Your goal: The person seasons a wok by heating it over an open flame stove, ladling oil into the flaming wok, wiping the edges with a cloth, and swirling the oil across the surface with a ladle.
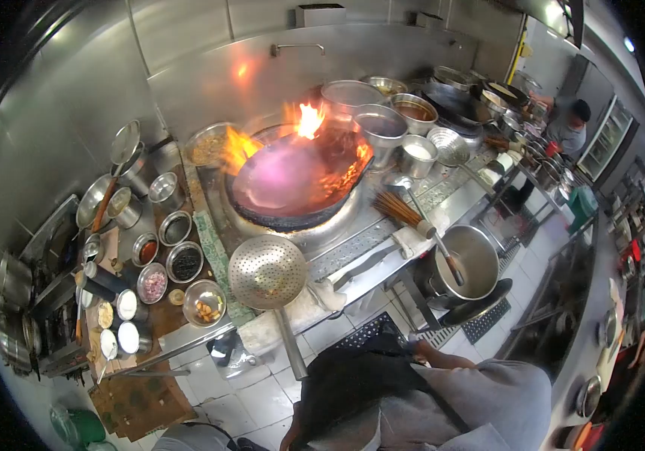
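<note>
A large black wok [300, 214] sits on the burner, with orange flames [311, 120] rising at its back and left and a pink glare hiding its inside. In front of it, a perforated strainer [267, 274] lies with its handle over the counter edge, beside a folded white cloth [322, 297]. My right forearm bends across my body, and what shows of my right hand [421, 349] is by the dark apron [367, 383]; its fingers are hidden. Only a sliver of my left arm shows at the bottom edge, its hand out of sight.
Small metal bowls of ingredients [204, 303] and white-topped containers [128, 338] stand left. A bamboo wok brush [397, 207] lies right of the wok. A deep steel pot [476, 259] stands lower right with a ladle across it. Pots [380, 128] line the back; a co-worker [566, 128] stands far right.
</note>
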Motion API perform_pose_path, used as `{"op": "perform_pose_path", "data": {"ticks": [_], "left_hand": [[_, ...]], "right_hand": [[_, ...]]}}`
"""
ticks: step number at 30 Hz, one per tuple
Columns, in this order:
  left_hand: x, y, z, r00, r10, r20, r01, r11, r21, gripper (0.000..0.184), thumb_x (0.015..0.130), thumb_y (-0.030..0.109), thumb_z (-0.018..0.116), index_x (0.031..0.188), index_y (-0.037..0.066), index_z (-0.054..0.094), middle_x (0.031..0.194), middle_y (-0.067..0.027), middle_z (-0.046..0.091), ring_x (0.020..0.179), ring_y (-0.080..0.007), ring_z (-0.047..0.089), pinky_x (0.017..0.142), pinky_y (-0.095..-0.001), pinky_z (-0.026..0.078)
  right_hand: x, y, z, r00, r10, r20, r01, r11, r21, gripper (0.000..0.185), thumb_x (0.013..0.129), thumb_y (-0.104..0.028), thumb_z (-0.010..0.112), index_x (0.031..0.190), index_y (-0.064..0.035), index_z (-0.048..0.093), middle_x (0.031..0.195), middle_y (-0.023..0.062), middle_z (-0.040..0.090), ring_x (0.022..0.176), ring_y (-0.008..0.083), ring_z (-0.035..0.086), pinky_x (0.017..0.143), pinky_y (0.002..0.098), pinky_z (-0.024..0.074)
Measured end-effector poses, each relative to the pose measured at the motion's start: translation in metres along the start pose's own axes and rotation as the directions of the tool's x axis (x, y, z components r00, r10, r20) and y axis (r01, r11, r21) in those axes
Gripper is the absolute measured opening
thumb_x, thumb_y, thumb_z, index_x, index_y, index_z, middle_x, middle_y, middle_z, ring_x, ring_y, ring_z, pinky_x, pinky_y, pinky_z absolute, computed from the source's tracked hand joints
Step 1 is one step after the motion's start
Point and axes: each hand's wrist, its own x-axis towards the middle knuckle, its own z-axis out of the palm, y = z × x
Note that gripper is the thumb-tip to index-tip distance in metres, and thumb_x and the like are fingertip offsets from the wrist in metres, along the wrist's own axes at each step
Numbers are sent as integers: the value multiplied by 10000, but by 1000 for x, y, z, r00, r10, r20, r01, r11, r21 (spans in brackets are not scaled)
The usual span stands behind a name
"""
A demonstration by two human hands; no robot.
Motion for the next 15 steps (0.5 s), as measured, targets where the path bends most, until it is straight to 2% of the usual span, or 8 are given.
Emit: {"op": "perform_pose_path", "data": {"ticks": [3, 4, 7, 8, 10, 12, 14, 15], "left_hand": [[2, -1, 6, 1000, 22, 11, -22, 999, 31, 170, 801, 284, 643, 868, 136, 692, 848, -83, 698, 766, -258, 674, 674, -385, 541], [5, -1, 8, 999, 34, 16, -34, 999, 40, 169, 801, 283, 643, 868, 136, 692, 848, -83, 698, 766, -258, 674, 674, -386, 541], [17, -2, 15, 997, 75, 25, -77, 993, 88, 163, 801, 278, 642, 869, 138, 692, 849, -83, 698, 768, -259, 675, 675, -386, 541], [13, -2, 14, 995, 93, 32, -96, 989, 116, 162, 801, 276, 642, 870, 138, 692, 849, -83, 698, 768, -259, 675, 675, -386, 541], [16, -6, 14, 983, 174, 52, -182, 948, 261, 158, 801, 272, 642, 870, 140, 692, 849, -83, 698, 769, -260, 675, 676, -387, 541], [17, -6, 14, 953, 295, 66, -292, 844, 450, 155, 801, 269, 642, 871, 141, 692, 850, -83, 698, 770, -261, 676, 677, -387, 541], [24, -8, 18, 949, 305, 84, -309, 835, 454, 152, 801, 266, 641, 872, 142, 692, 850, -83, 698, 771, -261, 676, 677, -387, 541], [30, 1, 19, 991, -53, 126, 68, 990, -120, 149, 803, 267, 649, 871, 142, 693, 792, -74, 691, 747, -245, 675, 658, -378, 537]], "right_hand": [[-16, -34, -17, 993, -7, -121, -2, 997, -74, 247, 811, -313, 667, 930, -98, 690, 679, 166, 667, 624, 306, 683, 529, 387, 521], [-16, -40, -23, 964, -131, -232, 56, 952, -302, 288, 799, -327, 672, 946, -80, 691, 698, 182, 679, 644, 319, 694, 545, 385, 533], [-9, -17, -37, 966, -48, -253, 12, 990, -142, 391, 775, -357, 677, 976, -22, 679, 750, 200, 694, 660, 341, 693, 578, 390, 552], [-35, -25, -49, 924, -290, -250, 236, 945, -225, 400, 775, -337, 663, 992, -2, 678, 763, 184, 704, 649, 305, 698, 528, 375, 543], [-60, -37, -66, 976, -143, -167, 105, 971, -217, 378, 775, -298, 663, 1020, -11, 682, 798, 179, 709, 665, 267, 705, 524, 360, 550], [-41, -8, -50, 962, 143, -235, -127, 989, 82, 317, 782, -230, 672, 1026, -28, 695, 863, 157, 715, 693, 203, 706, 513, 319, 559], [-79, -35, -67, 988, 153, -20, -154, 983, -101, 278, 800, -219, 670, 1009, -39, 702, 881, 133, 715, 698, 198, 702, 523, 315, 569], [-98, -52, -77, 982, 170, 86, -151, 970, -193, 258, 809, -214, 669, 1001, -44, 706, 889, 121, 715, 700, 196, 700, 528, 313, 574]]}}
